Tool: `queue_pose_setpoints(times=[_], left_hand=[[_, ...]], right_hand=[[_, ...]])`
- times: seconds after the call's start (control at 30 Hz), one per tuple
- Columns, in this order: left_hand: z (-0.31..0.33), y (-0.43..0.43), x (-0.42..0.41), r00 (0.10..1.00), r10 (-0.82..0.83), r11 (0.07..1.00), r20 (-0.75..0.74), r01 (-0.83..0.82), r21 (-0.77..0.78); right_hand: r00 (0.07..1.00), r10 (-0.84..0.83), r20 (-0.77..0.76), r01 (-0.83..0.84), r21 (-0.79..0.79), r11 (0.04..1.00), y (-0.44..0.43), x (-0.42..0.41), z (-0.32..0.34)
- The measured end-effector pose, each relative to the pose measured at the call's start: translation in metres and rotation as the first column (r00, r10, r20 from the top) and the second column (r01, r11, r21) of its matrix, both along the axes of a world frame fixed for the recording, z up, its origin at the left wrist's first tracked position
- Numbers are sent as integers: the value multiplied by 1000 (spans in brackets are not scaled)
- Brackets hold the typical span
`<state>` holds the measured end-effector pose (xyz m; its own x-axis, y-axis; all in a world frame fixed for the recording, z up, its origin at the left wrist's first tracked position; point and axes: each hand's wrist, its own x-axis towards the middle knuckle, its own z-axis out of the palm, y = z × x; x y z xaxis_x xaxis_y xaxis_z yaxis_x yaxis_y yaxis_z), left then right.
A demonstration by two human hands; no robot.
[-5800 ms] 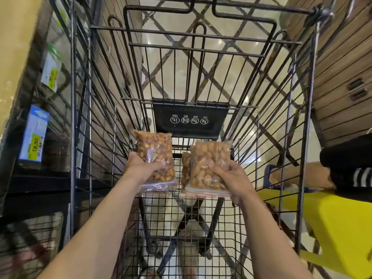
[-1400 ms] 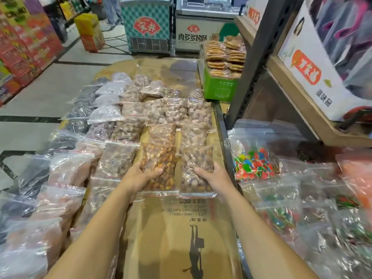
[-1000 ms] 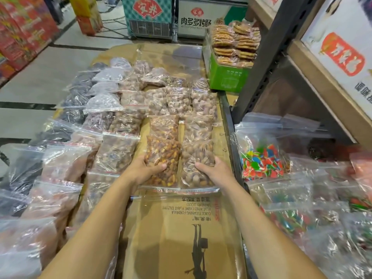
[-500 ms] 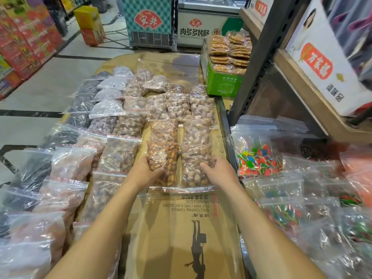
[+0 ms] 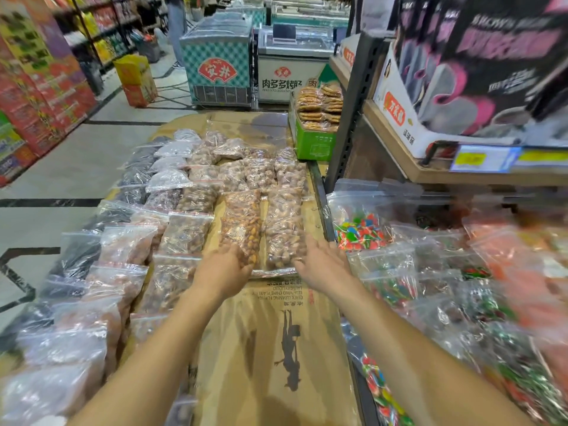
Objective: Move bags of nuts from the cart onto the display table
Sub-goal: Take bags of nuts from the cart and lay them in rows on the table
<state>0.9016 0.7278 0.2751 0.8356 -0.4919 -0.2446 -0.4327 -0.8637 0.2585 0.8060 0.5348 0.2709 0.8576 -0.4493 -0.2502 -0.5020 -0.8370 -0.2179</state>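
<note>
The clear plastic bag of orange-brown nuts (image 5: 241, 229) is long and shiny. Just beside it on the right lies the clear plastic bag of pale round nuts (image 5: 284, 232). Both lie flat on the brown cardboard-covered display table (image 5: 264, 339), side by side, at the near end of two rows of clear bags of nuts (image 5: 261, 176). Their sealed ends point at the person.

A few seconds ago the two bags were held up inside the wire cart. Half a second ago both hands held the near ends of the bags on the table. Now the fingers have let go and are loose.

The left hand (image 5: 222, 272) is relaxed, and its fingers rest lightly on the near end of the orange-brown bag. It grips nothing. The right hand (image 5: 322, 265) is spread out with straight fingers. Its fingertips touch the near right corner of the pale bag, and it holds nothing.

To the right, a clear bag of bright sweets (image 5: 359, 232) lies on the next stand.
</note>
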Motion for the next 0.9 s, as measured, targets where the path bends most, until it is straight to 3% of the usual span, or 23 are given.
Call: queue_pose_setpoints(times=[0.23, 0.47, 0.9], left_hand=[[15, -13, -74, 992, -71, 997, 100, 66, 48], [35, -61, -150, 972, -183, 982, 147, 175, 65], [58, -286, -379, 842, -502, 864, 196, 494, 92]], right_hand=[[999, 30, 15, -29, -83, 996, 0, -74, 30], [999, -45, 27, 49, -147, 988, -38, -161, 48], [925, -374, 62, 379, -118, 918, -204, -441, 59]])
